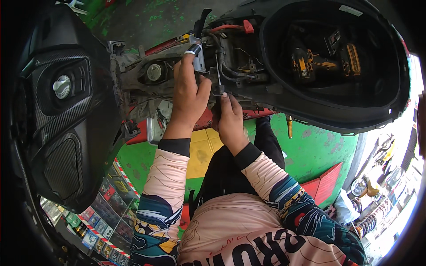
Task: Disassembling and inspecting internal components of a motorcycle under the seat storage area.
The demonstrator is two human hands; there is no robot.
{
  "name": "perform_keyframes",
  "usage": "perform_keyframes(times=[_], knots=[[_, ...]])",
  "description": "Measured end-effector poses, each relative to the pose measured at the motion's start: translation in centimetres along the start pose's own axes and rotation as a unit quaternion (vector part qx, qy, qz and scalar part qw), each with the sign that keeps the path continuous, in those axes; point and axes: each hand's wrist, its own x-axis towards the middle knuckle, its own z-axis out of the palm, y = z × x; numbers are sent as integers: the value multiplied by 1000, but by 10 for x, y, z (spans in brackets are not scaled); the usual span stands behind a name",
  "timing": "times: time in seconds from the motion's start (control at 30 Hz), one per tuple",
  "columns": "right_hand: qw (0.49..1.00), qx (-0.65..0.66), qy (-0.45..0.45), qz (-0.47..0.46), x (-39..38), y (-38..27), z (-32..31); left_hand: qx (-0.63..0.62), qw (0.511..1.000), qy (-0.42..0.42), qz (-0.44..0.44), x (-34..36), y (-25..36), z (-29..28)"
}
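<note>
An opened-up scooter frame (262, 91) lies across in front of me, its inner parts bare. My left hand (188, 95) is closed around a silver metal piece (199, 61) above the middle of the frame. A black strap-like part (202, 22) sticks up from that piece, and a black and white band sits by my index fingertip. Close on its right, my right hand (231, 119) pinches a dark piece (218, 90) at the lower end of a thin metal rod (218, 66). My fingers hide part of the dark piece.
A black under-seat bucket (328, 95) at right holds a yellow-black cordless drill (306, 64). The tank cap (154, 72) is left of my hands. A carbon-patterned black body panel (66, 128) fills the left. A metal tray (156, 128) with tools sits below the frame.
</note>
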Motion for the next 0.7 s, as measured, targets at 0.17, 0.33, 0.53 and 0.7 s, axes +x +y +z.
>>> perform_keyframes(times=[0.17,0.33,0.53,0.7], knots=[[970,193,-22,148,-8,-23,9,-18,1000,-8,-10,-1,2,-1],[964,208,-40,160,-2,-13,2,-23,1000,2,7,1,5,2],[986,126,-32,103,-3,-18,-4,-5,999,12,36,2,7,4],[982,88,-3,165,-16,-29,-2,-18,1000,4,24,0,9,6]])
